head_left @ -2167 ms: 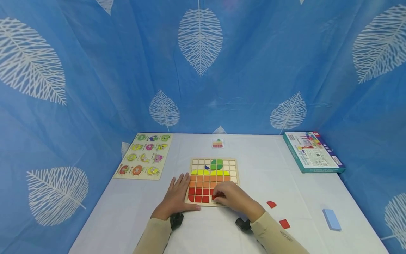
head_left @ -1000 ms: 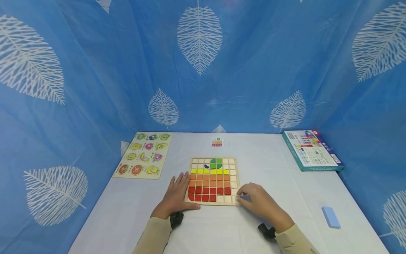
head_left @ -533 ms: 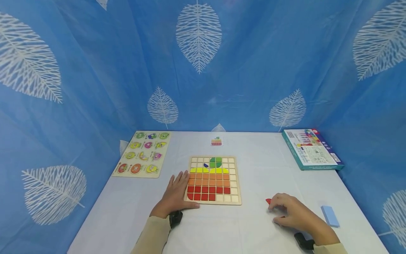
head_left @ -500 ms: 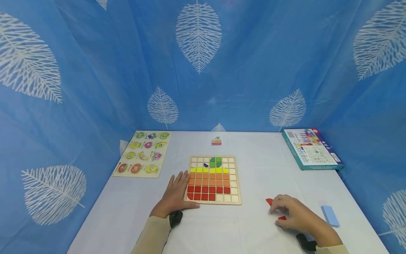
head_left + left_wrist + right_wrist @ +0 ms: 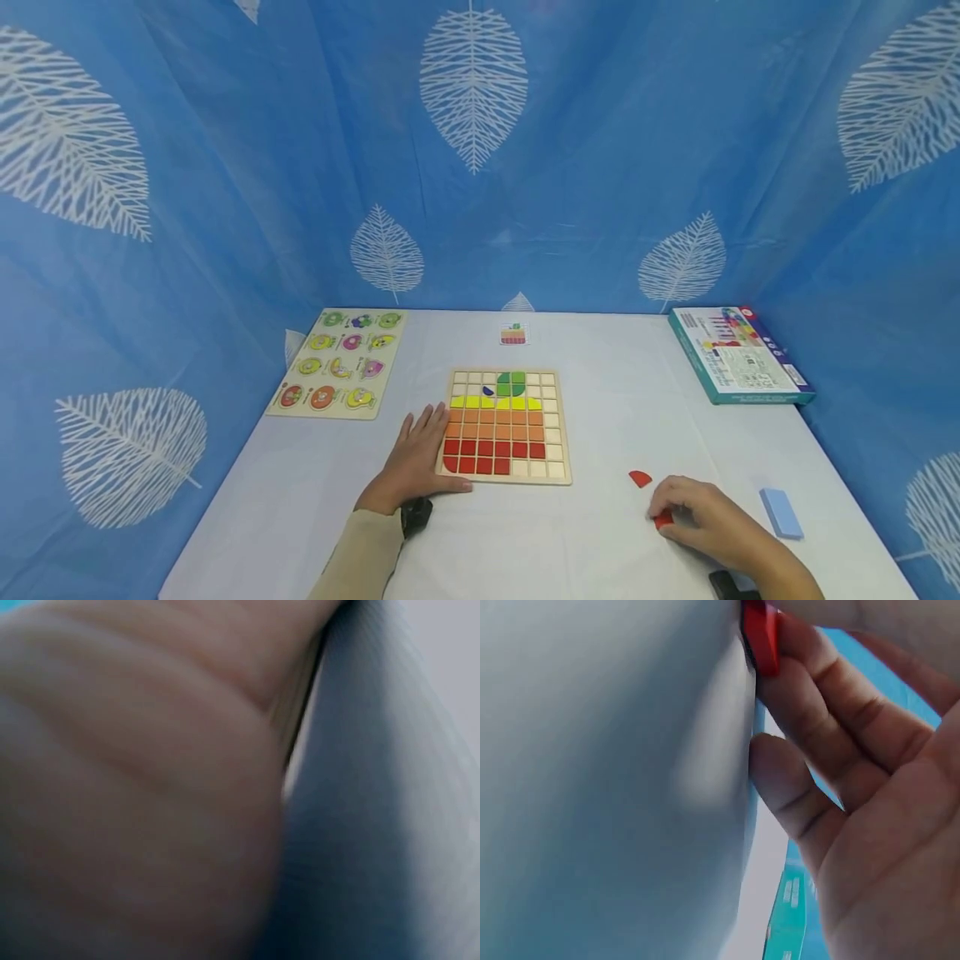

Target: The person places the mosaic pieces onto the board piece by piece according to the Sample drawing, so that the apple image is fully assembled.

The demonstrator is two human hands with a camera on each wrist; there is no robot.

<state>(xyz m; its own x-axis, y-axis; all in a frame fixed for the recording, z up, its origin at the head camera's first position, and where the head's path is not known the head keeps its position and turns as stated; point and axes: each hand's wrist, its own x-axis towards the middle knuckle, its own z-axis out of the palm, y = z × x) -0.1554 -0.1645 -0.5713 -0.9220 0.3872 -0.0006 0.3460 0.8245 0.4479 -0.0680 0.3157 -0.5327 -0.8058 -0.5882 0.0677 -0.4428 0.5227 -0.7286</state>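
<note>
In the head view, my left hand (image 5: 412, 462) rests at the near left corner of the wooden grid board (image 5: 566, 450), its fingers spread along the edge. Colored tiles fill much of the board: green, yellow and orange above, red (image 5: 493, 457) below. My right hand (image 5: 708, 517) is down on the table to the right and pinches a red square tile (image 5: 663, 518). Seen from the right wrist, thumb and fingers grip the red tile (image 5: 761, 637) at its sides. A red quarter-circle tile (image 5: 640, 478) lies just beyond that hand.
A small pattern card (image 5: 514, 334) lies behind the board. The fruit puzzle board (image 5: 333, 367) is at the back left, a teal-edged box (image 5: 738, 358) at the back right. To the right of my right hand lies a light blue block (image 5: 781, 512). A blue leaf-print curtain (image 5: 585, 167) surrounds the table.
My right hand has left a red tile in the bottom row, moved right across the table and taken hold of the red square tile. My left hand has stayed by the board.
</note>
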